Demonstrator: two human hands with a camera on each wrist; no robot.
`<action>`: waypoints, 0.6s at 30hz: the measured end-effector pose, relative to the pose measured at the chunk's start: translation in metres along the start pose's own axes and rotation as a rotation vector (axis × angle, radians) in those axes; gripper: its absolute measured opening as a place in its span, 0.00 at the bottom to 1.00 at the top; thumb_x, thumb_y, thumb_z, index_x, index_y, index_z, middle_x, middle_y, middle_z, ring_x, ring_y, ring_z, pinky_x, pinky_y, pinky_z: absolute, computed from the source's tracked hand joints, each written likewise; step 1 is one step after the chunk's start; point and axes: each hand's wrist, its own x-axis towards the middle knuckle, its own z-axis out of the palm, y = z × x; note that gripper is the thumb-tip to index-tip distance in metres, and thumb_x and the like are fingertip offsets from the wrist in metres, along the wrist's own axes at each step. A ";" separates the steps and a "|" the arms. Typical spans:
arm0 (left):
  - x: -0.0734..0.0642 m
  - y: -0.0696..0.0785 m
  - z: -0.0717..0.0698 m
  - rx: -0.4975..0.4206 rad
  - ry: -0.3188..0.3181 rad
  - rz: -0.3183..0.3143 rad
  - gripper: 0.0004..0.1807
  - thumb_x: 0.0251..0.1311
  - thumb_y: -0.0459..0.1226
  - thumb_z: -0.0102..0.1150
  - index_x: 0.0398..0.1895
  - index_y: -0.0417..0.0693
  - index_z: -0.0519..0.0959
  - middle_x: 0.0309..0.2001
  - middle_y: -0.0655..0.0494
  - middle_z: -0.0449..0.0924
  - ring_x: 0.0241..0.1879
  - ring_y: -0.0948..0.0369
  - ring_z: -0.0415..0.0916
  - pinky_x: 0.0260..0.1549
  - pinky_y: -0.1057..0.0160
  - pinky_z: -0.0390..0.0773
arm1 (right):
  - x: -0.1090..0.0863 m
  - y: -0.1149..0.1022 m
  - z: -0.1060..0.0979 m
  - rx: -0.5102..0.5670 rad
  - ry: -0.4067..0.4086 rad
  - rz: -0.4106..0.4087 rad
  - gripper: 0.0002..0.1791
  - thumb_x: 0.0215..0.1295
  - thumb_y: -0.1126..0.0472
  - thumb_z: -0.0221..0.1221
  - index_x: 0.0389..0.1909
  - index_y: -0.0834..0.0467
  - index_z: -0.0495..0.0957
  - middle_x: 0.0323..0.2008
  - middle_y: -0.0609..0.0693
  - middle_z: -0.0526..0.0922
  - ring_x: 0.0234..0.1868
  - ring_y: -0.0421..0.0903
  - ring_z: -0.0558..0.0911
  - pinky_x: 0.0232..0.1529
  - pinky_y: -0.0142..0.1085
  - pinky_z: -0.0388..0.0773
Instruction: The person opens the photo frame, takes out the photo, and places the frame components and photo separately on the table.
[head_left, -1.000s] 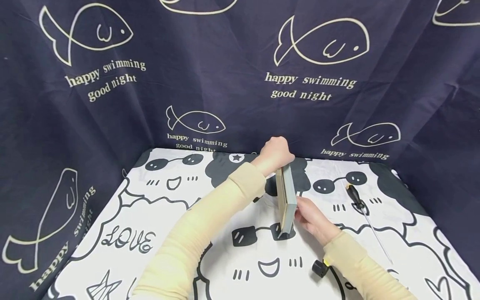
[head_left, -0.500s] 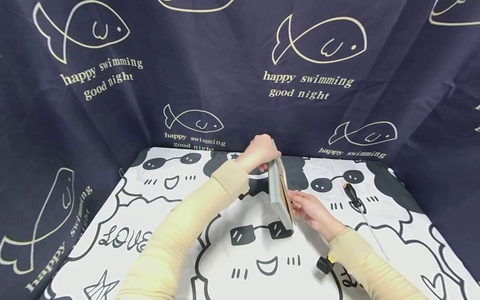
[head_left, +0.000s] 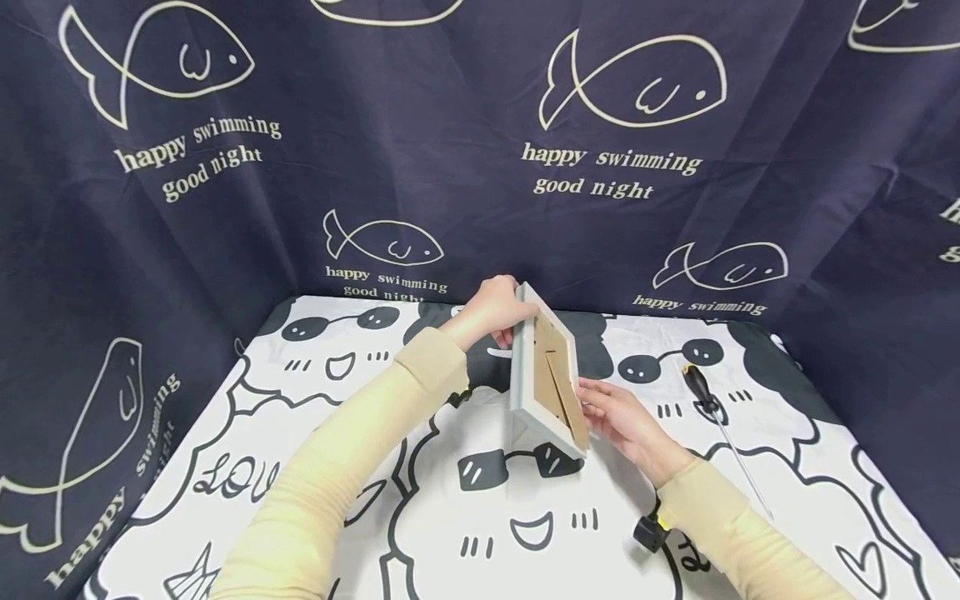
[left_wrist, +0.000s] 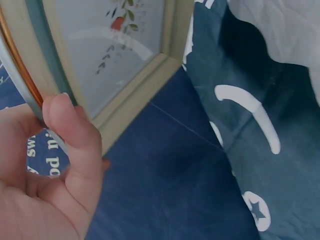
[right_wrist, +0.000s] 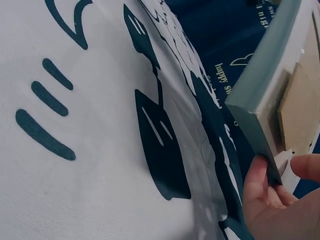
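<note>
A picture frame [head_left: 525, 367] is held up and tilted over the table, its brown backing board [head_left: 542, 337] and narrow stand leg [head_left: 567, 402] turned towards the head camera. My left hand [head_left: 495, 308] grips its far upper end, thumb over the edge. With fingers and thumb, my right hand [head_left: 626, 423] holds the nearer right edge beside the leg. In the left wrist view the glazed front [left_wrist: 130, 50] shows a red-and-green plant print, with the left hand [left_wrist: 65, 160] pinching the border. The right wrist view has the right hand [right_wrist: 280, 205] at a pale grey-green corner [right_wrist: 250, 102].
A screwdriver [head_left: 699, 385] with a black-and-yellow handle lies right of the right hand, its shaft pointing towards me. A cartoon-print cloth [head_left: 495, 533] covers the table. Behind it hangs a dark blue fish-print curtain [head_left: 480, 150].
The picture frame has turned from edge-on to showing its back. My left hand has moved left with its end of the frame; the right hand keeps near the same place.
</note>
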 end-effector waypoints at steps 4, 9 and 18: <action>0.000 -0.011 -0.001 -0.041 -0.009 0.050 0.16 0.58 0.40 0.54 0.42 0.38 0.69 0.17 0.42 0.77 0.09 0.57 0.76 0.18 0.54 0.81 | -0.001 0.000 0.000 0.017 0.015 -0.004 0.30 0.70 0.64 0.50 0.67 0.74 0.52 0.29 0.39 0.81 0.28 0.33 0.77 0.31 0.26 0.73; -0.001 -0.027 -0.001 -0.104 -0.029 0.053 0.17 0.60 0.41 0.54 0.45 0.38 0.67 0.12 0.44 0.76 0.08 0.58 0.75 0.18 0.53 0.81 | 0.001 0.002 0.000 -0.001 0.027 -0.009 0.31 0.71 0.63 0.49 0.68 0.73 0.51 0.30 0.38 0.81 0.30 0.32 0.78 0.32 0.26 0.73; -0.007 -0.050 -0.001 -0.237 -0.097 -0.016 0.20 0.60 0.40 0.55 0.49 0.39 0.65 0.12 0.47 0.75 0.08 0.58 0.74 0.21 0.50 0.81 | 0.003 0.008 0.000 -0.100 0.074 0.008 0.29 0.71 0.61 0.49 0.67 0.70 0.55 0.30 0.37 0.78 0.30 0.32 0.77 0.37 0.29 0.74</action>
